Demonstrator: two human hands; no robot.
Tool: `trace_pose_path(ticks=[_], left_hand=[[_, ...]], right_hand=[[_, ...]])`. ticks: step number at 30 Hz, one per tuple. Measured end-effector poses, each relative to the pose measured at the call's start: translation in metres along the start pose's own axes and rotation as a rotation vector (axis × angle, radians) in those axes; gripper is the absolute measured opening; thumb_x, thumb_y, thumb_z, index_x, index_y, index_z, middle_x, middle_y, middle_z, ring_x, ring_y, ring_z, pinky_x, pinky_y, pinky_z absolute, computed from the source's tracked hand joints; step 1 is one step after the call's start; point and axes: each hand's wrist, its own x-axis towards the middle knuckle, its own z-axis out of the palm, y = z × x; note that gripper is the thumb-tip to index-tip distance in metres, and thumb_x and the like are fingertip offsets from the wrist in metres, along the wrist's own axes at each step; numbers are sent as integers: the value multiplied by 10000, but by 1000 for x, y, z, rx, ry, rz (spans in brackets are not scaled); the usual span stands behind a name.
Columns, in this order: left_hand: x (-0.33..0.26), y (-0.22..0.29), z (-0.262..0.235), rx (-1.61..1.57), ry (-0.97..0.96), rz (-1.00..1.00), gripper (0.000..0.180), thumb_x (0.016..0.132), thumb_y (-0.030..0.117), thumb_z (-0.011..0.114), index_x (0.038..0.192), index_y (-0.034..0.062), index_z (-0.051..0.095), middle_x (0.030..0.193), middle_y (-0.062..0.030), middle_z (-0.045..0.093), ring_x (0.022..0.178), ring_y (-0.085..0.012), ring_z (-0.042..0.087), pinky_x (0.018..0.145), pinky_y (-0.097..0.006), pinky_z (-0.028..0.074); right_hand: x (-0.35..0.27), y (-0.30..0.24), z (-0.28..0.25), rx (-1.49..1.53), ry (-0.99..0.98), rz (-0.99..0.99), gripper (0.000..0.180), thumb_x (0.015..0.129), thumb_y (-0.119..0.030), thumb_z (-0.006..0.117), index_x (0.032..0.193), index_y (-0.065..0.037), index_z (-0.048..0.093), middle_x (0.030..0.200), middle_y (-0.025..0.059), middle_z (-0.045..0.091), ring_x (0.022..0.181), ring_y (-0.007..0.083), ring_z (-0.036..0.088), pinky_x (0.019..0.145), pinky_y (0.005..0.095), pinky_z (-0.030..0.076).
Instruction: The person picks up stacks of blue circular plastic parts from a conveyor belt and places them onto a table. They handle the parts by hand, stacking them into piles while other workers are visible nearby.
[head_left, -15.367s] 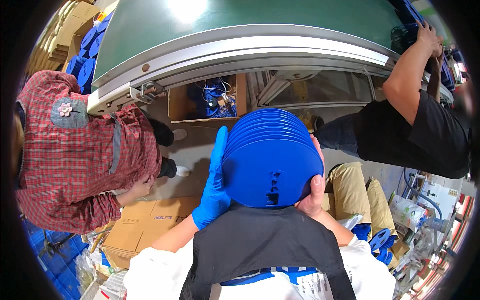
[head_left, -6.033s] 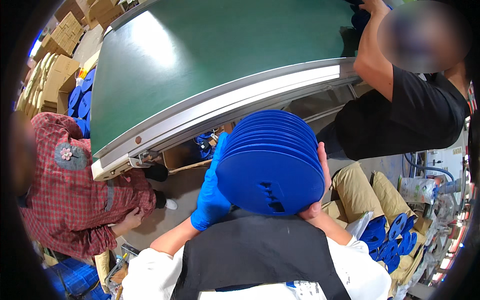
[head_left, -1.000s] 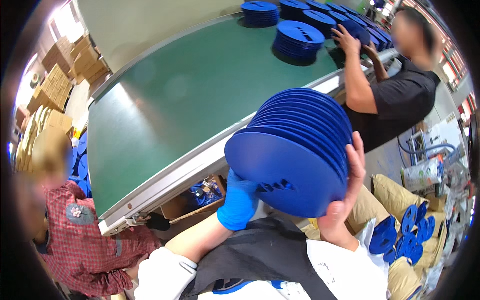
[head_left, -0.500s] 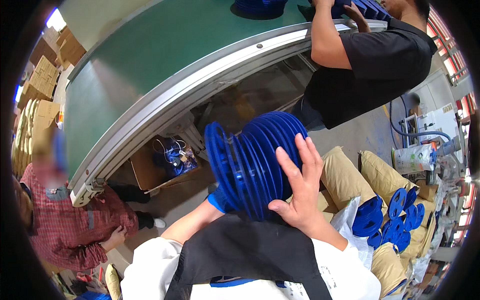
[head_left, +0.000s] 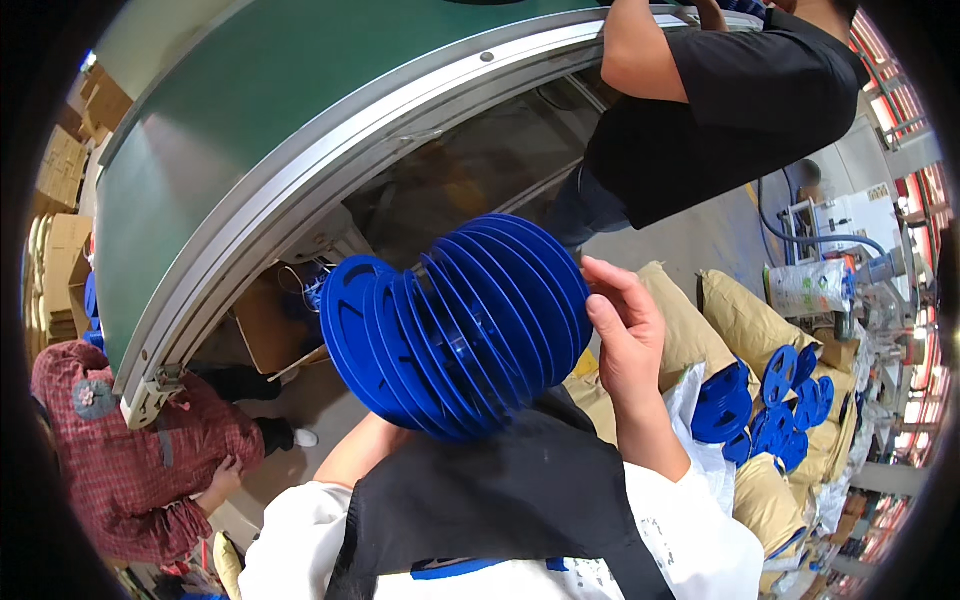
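From where I stand, the stack of blue reels (head_left: 460, 330) is the middle of everything, held up in the air in front of the wearer's black apron (head_left: 490, 500), tipped on its side so the rims show as a row of ridges, with the end face at nine o'clock turned outward and its curved cut-outs showing. The right hand (head_left: 632, 345) sits at three o'clock, fingers and thumb loosely bent at the edge of the last reel; I can't tell whether it pinches that rim or only steadies it. The left forearm (head_left: 355, 450) comes in between seven and eight o'clock and disappears under the reels, so the left hand's hold can't be made out. I'd judge the step in hand to be holding the stack at a slant, perhaps to look it over. The next move, I reckon, calls for even pressure at both ends, since the row bows in the middle and might slip apart. Toward eleven o'clock runs the green conveyor (head_left: 270, 130), a carton (head_left: 262, 340) sits low at nine, and tan sacks (head_left: 690, 325) lie at three, with loose blue discs (head_left: 720, 405) just below them. A co-worker in black (head_left: 720, 120) stands between one and two o'clock, another in red plaid (head_left: 105, 450) past eight.
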Motion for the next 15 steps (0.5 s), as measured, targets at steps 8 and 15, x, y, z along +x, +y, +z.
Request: trace_pose_path(ticks=[8,15], left_hand=[[-136,142,-65,-949,156,-337,532,947,217,631,1386,-11,434,1095,-13,607,1024,-136,574,979,-261,424],[-181,192,-79,-1264,332,-430,558,934,193,649,1387,-38,419,1032,9,612,986,-109,568,963,-221,406]], right_hand=[[11,2,-9,27,-132,113,379,937,-226,665,1278,-63,628,967,33,655,886,106,607,806,245,493],[-22,31,10,-181,59,-246,157,881,-73,713,1007,11,671,948,105,673,815,127,612,718,236,475]])
